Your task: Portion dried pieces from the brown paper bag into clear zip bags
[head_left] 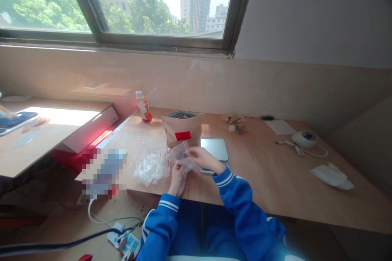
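Note:
A small clear zip-lock bag (pixel 176 155) with a red seal line is held above the table's front part; something dark shows in it, too small to name. My left hand (pixel 178 178) grips its lower part. Up at the bag's right side, my right hand (pixel 202 158) is closed on it, fingertips partly hidden. Just behind stands an open brown kraft pouch (pixel 183 128) with a red label and contents inside. Left of my hands lies a pile of clear zip-lock bags (pixel 149 167). A flat silver scale (pixel 216 149) sits behind my right hand, which partly covers it.
A drink bottle (pixel 143 107) stands at the back left. Filled clear bags (pixel 235 123), a white dome camera (pixel 304 139) with its cable, and a white tissue packet (pixel 332 176) lie rightward. A power strip (pixel 124 241) is below the left edge.

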`<action>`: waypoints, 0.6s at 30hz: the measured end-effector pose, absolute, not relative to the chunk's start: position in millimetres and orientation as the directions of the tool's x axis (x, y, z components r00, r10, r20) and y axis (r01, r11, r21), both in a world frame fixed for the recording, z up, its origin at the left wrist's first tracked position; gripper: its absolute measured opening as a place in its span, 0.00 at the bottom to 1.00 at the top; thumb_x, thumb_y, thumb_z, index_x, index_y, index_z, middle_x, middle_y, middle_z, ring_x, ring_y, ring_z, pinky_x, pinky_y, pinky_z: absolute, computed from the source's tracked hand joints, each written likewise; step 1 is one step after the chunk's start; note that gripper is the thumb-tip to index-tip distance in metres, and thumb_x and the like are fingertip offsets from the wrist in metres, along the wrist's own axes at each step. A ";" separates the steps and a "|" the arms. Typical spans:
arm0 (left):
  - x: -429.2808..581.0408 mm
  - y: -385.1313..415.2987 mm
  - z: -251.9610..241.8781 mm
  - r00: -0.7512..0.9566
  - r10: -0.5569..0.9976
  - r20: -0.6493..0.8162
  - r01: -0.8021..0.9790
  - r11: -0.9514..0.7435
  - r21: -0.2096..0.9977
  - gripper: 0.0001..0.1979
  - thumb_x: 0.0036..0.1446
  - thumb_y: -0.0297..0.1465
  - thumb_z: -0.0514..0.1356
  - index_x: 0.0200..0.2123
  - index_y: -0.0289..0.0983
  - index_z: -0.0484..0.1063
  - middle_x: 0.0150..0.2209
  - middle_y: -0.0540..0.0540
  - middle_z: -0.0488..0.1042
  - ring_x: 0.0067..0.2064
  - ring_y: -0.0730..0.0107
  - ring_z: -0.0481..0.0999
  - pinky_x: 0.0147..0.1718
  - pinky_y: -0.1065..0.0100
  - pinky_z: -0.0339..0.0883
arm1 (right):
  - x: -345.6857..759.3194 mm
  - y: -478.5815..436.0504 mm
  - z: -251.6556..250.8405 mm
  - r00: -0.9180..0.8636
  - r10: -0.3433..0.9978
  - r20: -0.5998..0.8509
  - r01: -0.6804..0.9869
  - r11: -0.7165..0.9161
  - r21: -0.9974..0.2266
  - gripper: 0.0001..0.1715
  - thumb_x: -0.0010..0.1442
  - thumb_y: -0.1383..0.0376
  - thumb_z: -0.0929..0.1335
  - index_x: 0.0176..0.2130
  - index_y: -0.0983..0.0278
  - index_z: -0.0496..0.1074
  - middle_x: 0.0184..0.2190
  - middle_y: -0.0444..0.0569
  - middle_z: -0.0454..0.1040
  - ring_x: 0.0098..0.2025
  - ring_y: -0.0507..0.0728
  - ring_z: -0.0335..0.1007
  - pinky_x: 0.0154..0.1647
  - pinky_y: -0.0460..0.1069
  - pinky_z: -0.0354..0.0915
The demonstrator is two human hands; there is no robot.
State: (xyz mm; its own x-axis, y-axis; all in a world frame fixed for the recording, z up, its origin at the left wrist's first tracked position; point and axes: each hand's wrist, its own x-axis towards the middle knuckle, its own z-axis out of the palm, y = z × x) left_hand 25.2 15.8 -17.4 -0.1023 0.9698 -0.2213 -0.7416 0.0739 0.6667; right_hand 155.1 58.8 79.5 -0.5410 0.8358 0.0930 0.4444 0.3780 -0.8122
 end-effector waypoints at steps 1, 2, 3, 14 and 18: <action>25.3 15.5 -15.9 -0.102 0.970 -0.220 -0.743 0.073 0.665 0.18 0.37 0.30 0.72 0.34 0.34 0.73 0.34 0.48 0.78 0.36 0.72 0.77 0.41 0.69 0.69 | 154.5 58.4 80.7 -0.525 0.844 0.107 0.451 0.383 -0.806 0.09 0.57 0.64 0.69 0.38 0.65 0.76 0.38 0.50 0.79 0.38 0.59 0.74 0.39 0.50 0.67; 25.5 15.1 -14.1 -0.101 0.970 -0.221 -0.749 0.072 0.659 0.19 0.37 0.30 0.72 0.35 0.34 0.74 0.35 0.48 0.78 0.37 0.72 0.77 0.42 0.70 0.69 | 154.7 58.4 83.1 -0.505 0.855 0.120 0.452 0.380 -0.807 0.08 0.58 0.65 0.69 0.38 0.66 0.76 0.37 0.51 0.79 0.38 0.58 0.74 0.39 0.50 0.67; 25.7 14.5 -12.0 -0.099 0.970 -0.224 -0.756 0.073 0.650 0.19 0.38 0.31 0.72 0.36 0.35 0.74 0.37 0.48 0.78 0.38 0.73 0.77 0.43 0.70 0.69 | 156.0 58.6 86.9 -0.480 0.867 0.134 0.446 0.372 -0.814 0.08 0.58 0.66 0.68 0.39 0.66 0.75 0.38 0.51 0.79 0.38 0.58 0.74 0.39 0.50 0.67; 24.9 11.3 -6.1 -0.065 0.963 -0.260 -0.766 0.119 0.631 0.18 0.44 0.32 0.70 0.40 0.38 0.74 0.43 0.47 0.76 0.42 0.72 0.76 0.44 0.71 0.69 | 176.3 76.4 203.7 -0.344 0.848 0.402 0.559 0.529 -0.639 0.10 0.60 0.70 0.66 0.42 0.64 0.75 0.37 0.48 0.77 0.38 0.55 0.72 0.42 0.50 0.66; 23.7 10.3 -4.2 -0.068 0.954 -0.293 -0.750 0.145 0.645 0.15 0.48 0.31 0.68 0.42 0.40 0.75 0.44 0.46 0.76 0.44 0.70 0.76 0.43 0.72 0.70 | 151.3 93.3 213.8 -0.293 0.756 0.586 0.642 0.609 -0.465 0.12 0.62 0.69 0.65 0.45 0.63 0.74 0.42 0.50 0.76 0.45 0.58 0.69 0.49 0.54 0.64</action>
